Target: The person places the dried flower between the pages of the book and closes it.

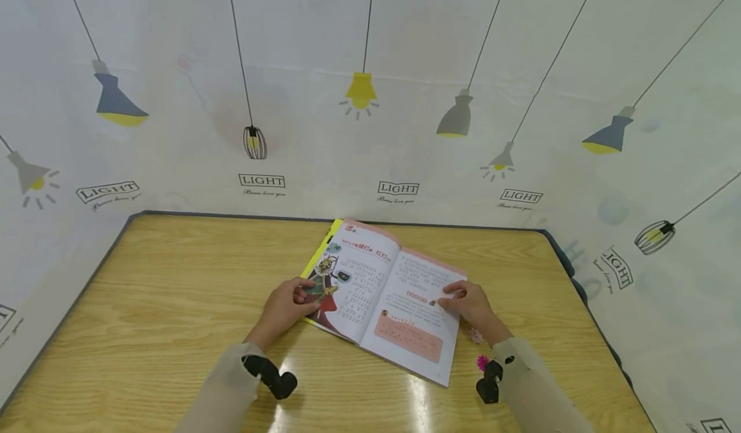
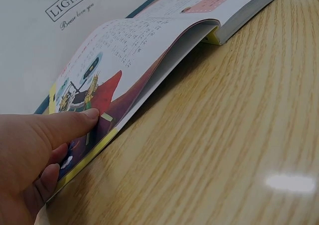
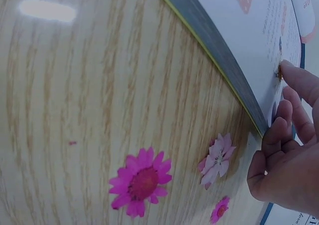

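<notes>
An open book (image 1: 361, 291) with a yellow-edged cover lies at an angle on the wooden table. Its left page has a coloured cartoon picture, its right page a pink text box. My left hand (image 1: 282, 309) grips the left edge, its thumb on the picture and the other fingers curled at the cover's edge. In the left wrist view, that side of the book (image 2: 144, 43) arches up from the table near the spine. At the outer edge of the right page, my right hand (image 1: 473, 305) holds the book, thumb on the paper and fingers curled by the page block (image 3: 219, 55).
A bright magenta flower (image 3: 143, 183), a pale pink flower (image 3: 217, 160) and a smaller magenta flower (image 3: 220, 210) lie on the table (image 1: 191, 278) beside my right hand. A pale cloth (image 1: 312, 47) printed with lamps surrounds the table. Black cameras (image 1: 278, 381) sit on both wrists.
</notes>
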A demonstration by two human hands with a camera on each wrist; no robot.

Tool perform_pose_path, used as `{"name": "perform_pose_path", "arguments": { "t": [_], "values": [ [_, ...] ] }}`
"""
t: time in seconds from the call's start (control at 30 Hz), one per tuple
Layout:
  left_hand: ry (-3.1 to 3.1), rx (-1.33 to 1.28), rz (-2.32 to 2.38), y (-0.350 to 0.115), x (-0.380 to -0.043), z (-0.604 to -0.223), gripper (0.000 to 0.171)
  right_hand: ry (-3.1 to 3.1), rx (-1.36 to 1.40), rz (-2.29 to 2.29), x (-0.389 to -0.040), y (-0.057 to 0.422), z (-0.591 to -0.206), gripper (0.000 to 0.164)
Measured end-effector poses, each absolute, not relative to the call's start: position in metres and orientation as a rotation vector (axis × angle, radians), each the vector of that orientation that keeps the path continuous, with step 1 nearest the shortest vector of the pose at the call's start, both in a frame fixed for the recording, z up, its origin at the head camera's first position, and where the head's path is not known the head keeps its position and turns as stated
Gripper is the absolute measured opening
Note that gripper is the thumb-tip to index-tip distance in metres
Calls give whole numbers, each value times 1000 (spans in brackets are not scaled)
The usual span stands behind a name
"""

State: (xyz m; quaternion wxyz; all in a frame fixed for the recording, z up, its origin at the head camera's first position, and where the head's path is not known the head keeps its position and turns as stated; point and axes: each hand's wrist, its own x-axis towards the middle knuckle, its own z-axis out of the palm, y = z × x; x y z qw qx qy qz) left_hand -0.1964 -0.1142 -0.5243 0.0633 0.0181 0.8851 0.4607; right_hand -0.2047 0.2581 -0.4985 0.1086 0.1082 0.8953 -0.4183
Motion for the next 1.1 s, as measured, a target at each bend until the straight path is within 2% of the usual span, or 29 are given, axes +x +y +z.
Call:
{"name": "perform_pose_path", "arguments": {
  "t": [0.5, 1.1],
  "values": [
    [2672, 26, 1384, -113, -198, -526, 40, 2625, 248, -1272, -200, 274, -488, 31],
    [2682, 39, 1392, -113, -198, -529, 40, 2646, 207, -1279, -176, 325, -473, 44]
  ]
}}
